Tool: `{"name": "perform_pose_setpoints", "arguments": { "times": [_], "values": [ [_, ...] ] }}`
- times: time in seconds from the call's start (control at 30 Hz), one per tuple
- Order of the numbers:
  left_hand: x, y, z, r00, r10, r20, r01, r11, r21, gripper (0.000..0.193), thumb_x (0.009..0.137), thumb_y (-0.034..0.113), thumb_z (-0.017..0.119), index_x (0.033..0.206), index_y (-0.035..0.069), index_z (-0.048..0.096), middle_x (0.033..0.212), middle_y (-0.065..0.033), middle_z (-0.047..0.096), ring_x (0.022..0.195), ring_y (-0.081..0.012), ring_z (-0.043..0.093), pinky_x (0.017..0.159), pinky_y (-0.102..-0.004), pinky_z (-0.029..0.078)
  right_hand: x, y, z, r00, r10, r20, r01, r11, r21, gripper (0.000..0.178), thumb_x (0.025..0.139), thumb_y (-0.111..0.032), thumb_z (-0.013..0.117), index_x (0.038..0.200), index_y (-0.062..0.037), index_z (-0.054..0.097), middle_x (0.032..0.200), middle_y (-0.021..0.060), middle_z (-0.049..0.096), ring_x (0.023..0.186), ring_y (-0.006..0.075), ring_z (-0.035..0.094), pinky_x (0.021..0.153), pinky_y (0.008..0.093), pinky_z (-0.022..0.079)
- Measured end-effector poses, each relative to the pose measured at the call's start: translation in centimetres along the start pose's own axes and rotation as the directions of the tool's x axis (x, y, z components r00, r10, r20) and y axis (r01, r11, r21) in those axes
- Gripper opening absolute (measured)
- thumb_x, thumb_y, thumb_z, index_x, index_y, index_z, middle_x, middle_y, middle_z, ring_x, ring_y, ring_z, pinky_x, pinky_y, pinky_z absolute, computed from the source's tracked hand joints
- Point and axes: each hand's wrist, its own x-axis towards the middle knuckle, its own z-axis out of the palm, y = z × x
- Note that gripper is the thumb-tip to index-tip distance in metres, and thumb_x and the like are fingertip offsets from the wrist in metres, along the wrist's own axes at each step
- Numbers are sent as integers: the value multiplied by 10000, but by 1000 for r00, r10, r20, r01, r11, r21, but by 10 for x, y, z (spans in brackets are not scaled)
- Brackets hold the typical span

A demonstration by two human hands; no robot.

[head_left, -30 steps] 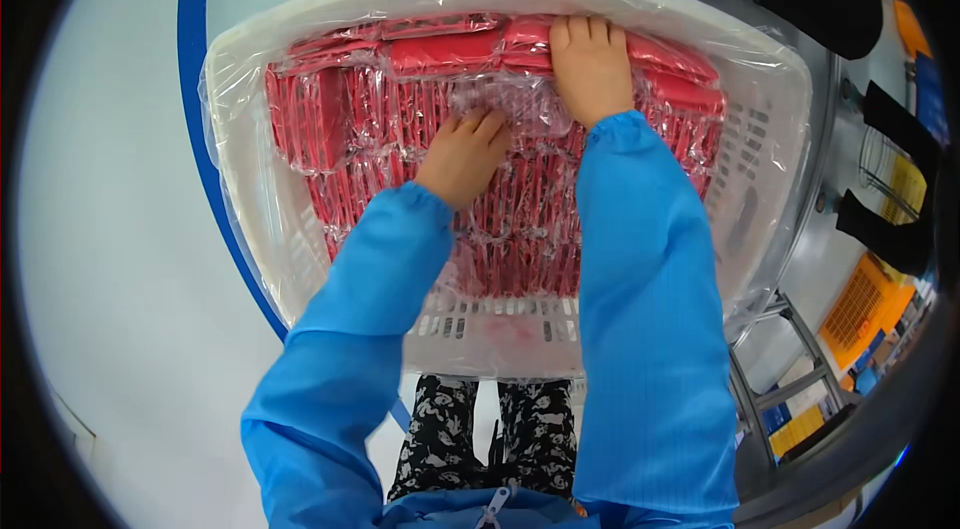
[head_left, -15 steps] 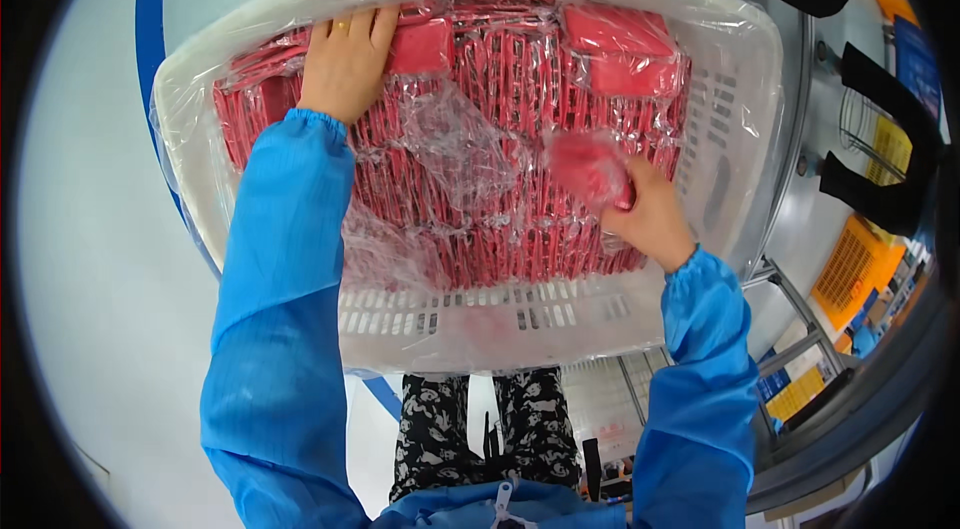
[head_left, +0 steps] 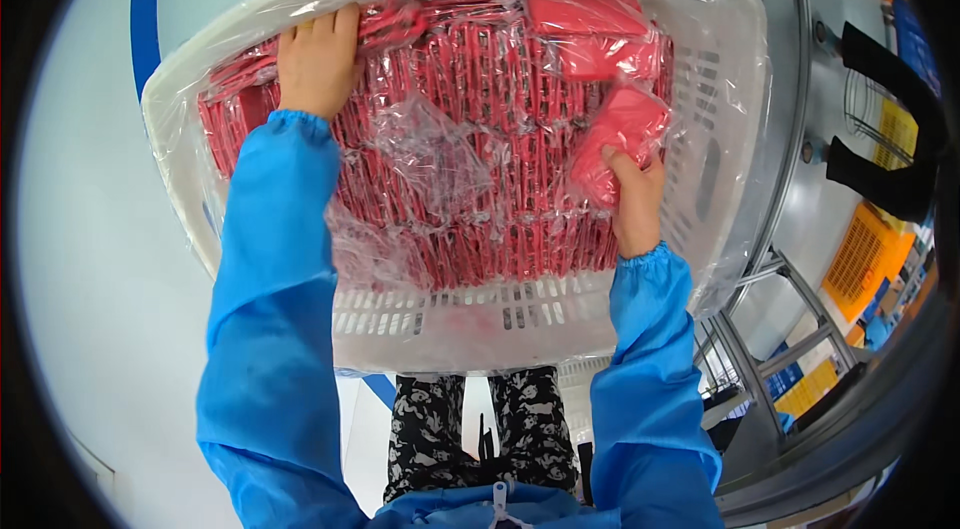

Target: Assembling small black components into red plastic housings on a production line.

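Packet (head_left: 634,117), red, flat and wrapped in clear film, is gripped in the right hand (head_left: 638,209), with the thumb laid on its upper face and the other fingers mostly hidden beneath. It is held slantwise over the right part of a white basket (head_left: 480,344), above rows of similar red packets (head_left: 500,79) that are stood on edge and packed tightly side by side. Just past its far end, two flat red packets (head_left: 585,11) are laid, partly overlapped, on the rows at the far right.

The left hand (head_left: 318,67) is placed at the far left of the basket, its fingers kept together and bent over the packets along the far edge; whether anything is gripped by it cannot be told. Crumpled clear film (head_left: 435,154) is spread over the middle of the rows, and more is bunched at the near left. The basket is pierced by slots and covered by a clear liner.

Both forearms are covered by blue sleeves (head_left: 275,309). Below the near rim, black-and-white patterned trousers (head_left: 530,429) are seen. At left, the pale floor is crossed by a blue stripe (head_left: 145,14); at right, an orange crate (head_left: 858,254) is seen beyond a metal frame (head_left: 795,350).
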Motion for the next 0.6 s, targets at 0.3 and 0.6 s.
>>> {"name": "perform_pose_setpoints", "arguments": {
  "times": [0.3, 0.6],
  "values": [
    [87, 164, -40, 980, 177, 95, 7, 442, -897, 433, 638, 266, 718, 977, 17, 615, 954, -205, 595, 897, -378, 570, 822, -405, 469, 41, -4, -6, 1000, 21, -1, -17, 839, 544, 319, 763, -82, 599, 1069, 4, 559, 984, 101, 622, 877, 223, 615, 780, 351, 506],
    [129, 173, -13, 811, 370, 454, 375, 268, -888, 662, 715, 487, 671, 1140, -11, 570, 1084, -162, 621, 971, -269, 607, 866, -358, 462, 85, 1, -20, 973, 113, 199, -223, 663, 714, 363, 837, -180, 543, 1159, -14, 519, 1146, 147, 588, 1040, 312, 572, 923, 452, 458]
  ]
}}
